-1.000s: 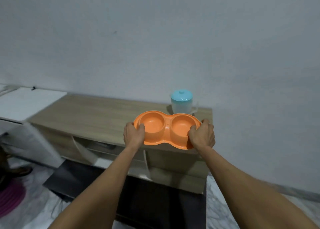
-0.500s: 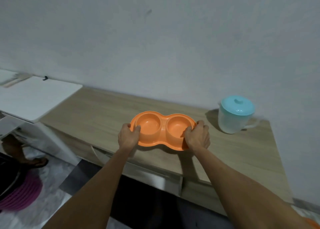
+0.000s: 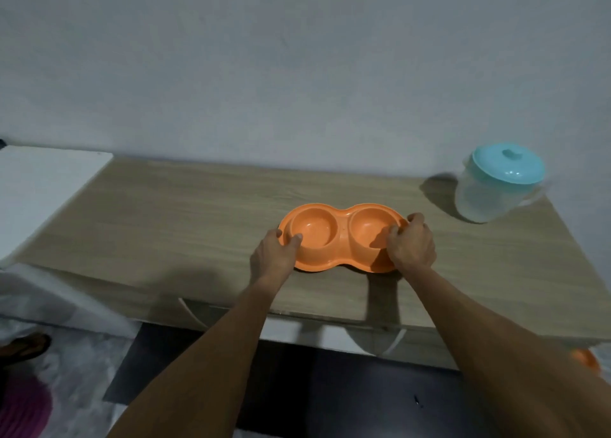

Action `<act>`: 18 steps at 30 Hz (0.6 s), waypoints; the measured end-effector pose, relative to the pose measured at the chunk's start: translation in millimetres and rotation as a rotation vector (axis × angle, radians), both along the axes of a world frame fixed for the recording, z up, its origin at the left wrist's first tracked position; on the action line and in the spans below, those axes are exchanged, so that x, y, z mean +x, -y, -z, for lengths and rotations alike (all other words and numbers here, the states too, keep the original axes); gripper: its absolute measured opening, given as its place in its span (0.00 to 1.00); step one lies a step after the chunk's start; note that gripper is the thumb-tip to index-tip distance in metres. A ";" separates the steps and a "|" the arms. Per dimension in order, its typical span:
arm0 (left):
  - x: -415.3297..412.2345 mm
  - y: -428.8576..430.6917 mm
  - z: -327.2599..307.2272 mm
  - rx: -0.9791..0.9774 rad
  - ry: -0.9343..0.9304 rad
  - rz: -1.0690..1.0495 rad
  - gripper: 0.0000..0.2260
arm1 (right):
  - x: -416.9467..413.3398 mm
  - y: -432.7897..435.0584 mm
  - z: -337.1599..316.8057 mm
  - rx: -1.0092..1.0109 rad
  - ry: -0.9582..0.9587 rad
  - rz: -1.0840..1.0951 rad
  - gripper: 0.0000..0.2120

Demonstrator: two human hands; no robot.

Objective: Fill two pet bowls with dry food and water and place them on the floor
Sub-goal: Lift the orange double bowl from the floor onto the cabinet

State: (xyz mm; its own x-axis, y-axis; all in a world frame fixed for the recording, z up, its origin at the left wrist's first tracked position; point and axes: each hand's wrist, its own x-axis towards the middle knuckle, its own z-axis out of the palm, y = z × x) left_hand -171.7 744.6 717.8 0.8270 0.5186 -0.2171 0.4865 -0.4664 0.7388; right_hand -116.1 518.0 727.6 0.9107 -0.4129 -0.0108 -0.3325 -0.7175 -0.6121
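An orange double pet bowl (image 3: 340, 229) rests on the wooden cabinet top (image 3: 185, 226), both of its round wells bare inside. My left hand (image 3: 274, 259) grips its left rim, thumb hooked over the edge. My right hand (image 3: 411, 244) holds the right rim, fingers curled into the right well. A clear pitcher with a teal lid (image 3: 496, 183) stands at the back right of the cabinet, apart from the bowl.
A white surface (image 3: 43, 186) adjoins the cabinet on the left. The wall runs close behind. Below the cabinet's front edge lie a dark mat (image 3: 330, 391), a pale floor, a purple object (image 3: 23, 411) at lower left and a small orange thing (image 3: 585, 360) at far right.
The bowl came down from in front of the cabinet onto its top, both hands still gripping it. The view moved closer, so the pitcher now sits further right.
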 end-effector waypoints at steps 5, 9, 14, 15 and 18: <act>12.9 4.0 9.6 0.050 -0.017 0.046 0.26 | 0.6 5.5 7.9 -0.036 0.014 0.021 0.15; 13.7 3.2 17.4 0.065 0.013 0.023 0.26 | 2.2 6.9 20.3 -0.033 0.030 -0.023 0.13; 8.2 -0.6 23.4 0.040 0.036 0.018 0.27 | -3.9 8.6 29.9 -0.011 0.033 -0.113 0.15; 7.3 -1.8 23.8 0.036 0.030 0.032 0.28 | -3.8 9.6 31.2 -0.008 0.035 -0.132 0.15; 0.9 -4.9 23.4 0.030 0.011 0.120 0.30 | -3.9 10.0 32.1 0.031 0.023 -0.175 0.18</act>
